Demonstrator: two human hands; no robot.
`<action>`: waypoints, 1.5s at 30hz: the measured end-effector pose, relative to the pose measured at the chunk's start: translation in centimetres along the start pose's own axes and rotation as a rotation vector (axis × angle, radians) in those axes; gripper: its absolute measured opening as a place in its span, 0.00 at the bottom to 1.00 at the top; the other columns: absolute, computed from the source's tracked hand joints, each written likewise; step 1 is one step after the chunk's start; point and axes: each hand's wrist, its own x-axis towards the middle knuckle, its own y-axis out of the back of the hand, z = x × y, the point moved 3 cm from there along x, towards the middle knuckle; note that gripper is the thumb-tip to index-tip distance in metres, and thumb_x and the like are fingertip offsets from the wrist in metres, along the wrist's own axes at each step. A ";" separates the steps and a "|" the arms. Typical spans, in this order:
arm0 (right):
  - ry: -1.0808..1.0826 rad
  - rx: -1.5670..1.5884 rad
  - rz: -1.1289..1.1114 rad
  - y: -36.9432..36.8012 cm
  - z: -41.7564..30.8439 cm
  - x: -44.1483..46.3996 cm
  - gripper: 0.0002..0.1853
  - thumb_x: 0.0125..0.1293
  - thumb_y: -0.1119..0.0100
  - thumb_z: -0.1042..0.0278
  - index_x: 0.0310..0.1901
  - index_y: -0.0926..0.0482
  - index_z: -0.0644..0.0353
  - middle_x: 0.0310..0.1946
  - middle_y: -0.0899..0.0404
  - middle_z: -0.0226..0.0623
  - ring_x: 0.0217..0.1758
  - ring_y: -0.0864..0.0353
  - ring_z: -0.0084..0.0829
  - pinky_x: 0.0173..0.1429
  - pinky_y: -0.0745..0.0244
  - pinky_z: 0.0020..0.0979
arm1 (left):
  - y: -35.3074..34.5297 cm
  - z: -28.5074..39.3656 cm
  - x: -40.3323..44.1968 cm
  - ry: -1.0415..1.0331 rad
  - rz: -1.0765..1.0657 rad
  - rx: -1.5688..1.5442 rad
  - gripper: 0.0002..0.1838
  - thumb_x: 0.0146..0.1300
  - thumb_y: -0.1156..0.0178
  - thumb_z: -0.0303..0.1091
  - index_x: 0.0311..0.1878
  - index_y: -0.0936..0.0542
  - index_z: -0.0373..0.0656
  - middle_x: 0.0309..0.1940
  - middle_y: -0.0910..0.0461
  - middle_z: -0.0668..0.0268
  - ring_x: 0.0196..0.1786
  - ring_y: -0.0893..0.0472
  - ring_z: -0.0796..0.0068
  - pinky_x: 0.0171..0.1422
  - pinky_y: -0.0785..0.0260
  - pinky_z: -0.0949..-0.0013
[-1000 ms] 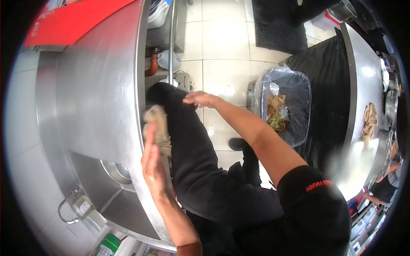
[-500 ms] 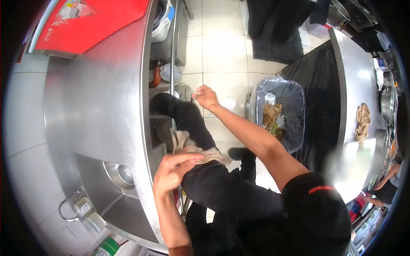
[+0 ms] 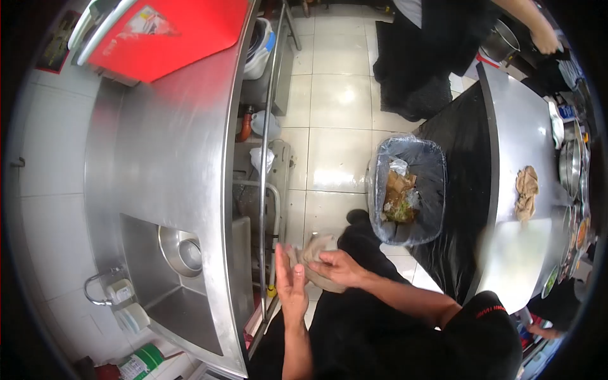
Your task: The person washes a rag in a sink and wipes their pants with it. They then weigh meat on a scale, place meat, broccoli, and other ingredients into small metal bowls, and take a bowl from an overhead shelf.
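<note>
With partly curled fingers, the right hand point(image 3: 343, 269) held a crumpled beige cloth point(image 3: 321, 245); the left hand point(image 3: 292, 292) was open beside it, contact unclear. The hands had just come together, near the front edge of the steel sink counter point(image 3: 171, 145).

worktop point(image 3: 168, 133): metal, smooth, satin sheen. bowl point(image 3: 189, 254): metal, shiny. pale cloth point(image 3: 324, 244): soft, matt. tan cloth point(image 3: 526, 192): crumpled, matt. bin liner point(image 3: 432, 190): plastic, glossy, wrinkled. floor tiles point(image 3: 342, 101): smooth, glossy. floor mat point(image 3: 432, 101): matt, rough.
</note>
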 end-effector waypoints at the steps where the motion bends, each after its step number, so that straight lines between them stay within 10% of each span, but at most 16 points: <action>1: -0.033 -0.066 0.141 0.5 1.4 -0.8 0.14 0.60 0.40 0.58 0.38 0.22 0.63 0.25 0.23 0.34 0.30 0.29 0.16 0.34 0.31 0.26 | 1.6 -3.2 -0.5 0.075 0.066 0.082 0.29 0.66 0.48 0.34 0.68 0.44 0.43 0.62 0.37 0.53 0.59 0.32 0.64 0.56 0.35 0.68; 3: -0.101 -0.141 0.271 1.2 5.2 -2.6 0.13 0.60 0.40 0.60 0.36 0.21 0.63 0.22 0.23 0.34 0.27 0.29 0.16 0.32 0.30 0.27 | 4.9 -11.5 -2.2 0.205 0.230 0.398 0.28 0.64 0.47 0.38 0.65 0.40 0.39 0.58 0.31 0.49 0.57 0.29 0.59 0.56 0.35 0.65; 6: -0.302 -0.160 0.453 4.5 10.6 -5.2 0.12 0.59 0.39 0.62 0.37 0.22 0.64 0.23 0.22 0.36 0.27 0.27 0.18 0.34 0.29 0.26 | 8.6 -24.4 -6.9 0.929 -0.069 1.002 0.56 0.40 0.36 0.65 0.64 0.42 0.31 0.61 0.36 0.45 0.65 0.36 0.51 0.67 0.44 0.61; 11: -0.275 0.067 0.551 8.6 10.5 -6.4 0.11 0.59 0.40 0.64 0.38 0.21 0.63 0.30 0.19 0.32 0.32 0.24 0.18 0.39 0.28 0.23 | 7.4 -31.4 -7.5 1.128 -0.270 0.749 0.50 0.37 0.33 0.52 0.60 0.36 0.27 0.59 0.34 0.44 0.63 0.34 0.54 0.66 0.42 0.64; 14: -0.243 0.123 0.500 11.1 8.8 -5.5 0.11 0.61 0.41 0.65 0.41 0.21 0.63 0.32 0.20 0.29 0.34 0.25 0.16 0.39 0.29 0.22 | 7.6 -32.1 -8.6 1.016 -0.378 0.623 0.45 0.37 0.34 0.47 0.58 0.33 0.27 0.57 0.31 0.45 0.62 0.32 0.54 0.65 0.41 0.64; 18: -0.189 0.185 0.488 13.4 5.4 -4.2 0.10 0.65 0.45 0.66 0.41 0.21 0.63 0.31 0.21 0.31 0.32 0.24 0.20 0.38 0.29 0.24 | 9.1 -27.2 -14.3 0.993 -0.015 0.600 0.43 0.39 0.33 0.44 0.60 0.35 0.35 0.54 0.29 0.44 0.59 0.30 0.52 0.63 0.38 0.64; 20: 0.165 -0.681 0.506 15.4 1.7 -2.6 0.11 0.64 0.47 0.64 0.33 0.23 0.66 0.24 0.25 0.42 0.28 0.24 0.35 0.34 0.29 0.34 | 6.4 -19.8 -13.2 0.965 0.044 0.715 0.42 0.39 0.33 0.43 0.60 0.35 0.37 0.53 0.28 0.43 0.58 0.29 0.51 0.62 0.37 0.63; 26: 0.447 -1.153 0.414 18.2 -5.0 1.8 0.17 0.62 0.46 0.60 0.23 0.28 0.66 0.23 0.28 0.49 0.26 0.28 0.52 0.32 0.32 0.43 | 2.0 -6.4 -13.4 0.696 0.160 0.818 0.45 0.36 0.27 0.45 0.59 0.38 0.44 0.46 0.24 0.45 0.53 0.25 0.49 0.57 0.33 0.61; 30: 0.437 -1.116 0.396 19.6 -5.9 3.9 0.13 0.64 0.48 0.64 0.27 0.25 0.65 0.22 0.26 0.44 0.28 0.26 0.44 0.33 0.32 0.40 | 4.9 -0.7 -15.2 0.472 0.377 0.320 0.29 0.49 0.30 0.34 0.54 0.30 0.38 0.30 0.23 0.65 0.32 0.22 0.77 0.38 0.30 0.75; 32: 0.048 -0.248 0.445 20.5 -3.9 5.0 0.12 0.64 0.46 0.62 0.35 0.21 0.63 0.25 0.22 0.32 0.26 0.24 0.31 0.32 0.32 0.32 | 8.2 -0.4 -15.2 0.333 0.443 0.111 0.23 0.62 0.44 0.45 0.51 0.29 0.35 0.31 0.22 0.63 0.31 0.22 0.75 0.35 0.32 0.75; 36: -0.034 0.564 0.341 19.1 -3.7 5.9 0.13 0.64 0.48 0.68 0.47 0.26 0.65 0.41 0.22 0.34 0.44 0.24 0.28 0.50 0.31 0.27 | 10.8 -0.5 -10.1 0.337 0.502 -0.036 0.27 0.65 0.53 0.53 0.48 0.27 0.34 0.34 0.22 0.61 0.34 0.22 0.74 0.39 0.32 0.73; 41: -0.129 0.844 0.071 20.5 2.1 6.5 0.24 0.46 0.54 0.72 0.49 0.27 0.65 0.42 0.23 0.38 0.46 0.24 0.31 0.54 0.31 0.30 | 10.6 -0.3 0.5 0.348 0.490 -0.007 0.22 0.64 0.47 0.47 0.48 0.25 0.34 0.35 0.21 0.62 0.38 0.22 0.72 0.42 0.32 0.73; 45: -0.225 0.645 0.077 16.9 -1.0 7.0 0.22 0.48 0.54 0.74 0.48 0.26 0.66 0.43 0.23 0.37 0.45 0.24 0.29 0.53 0.29 0.29 | 7.7 3.0 6.5 0.268 0.195 0.732 0.25 0.53 0.35 0.43 0.52 0.25 0.39 0.38 0.21 0.55 0.46 0.23 0.59 0.53 0.33 0.65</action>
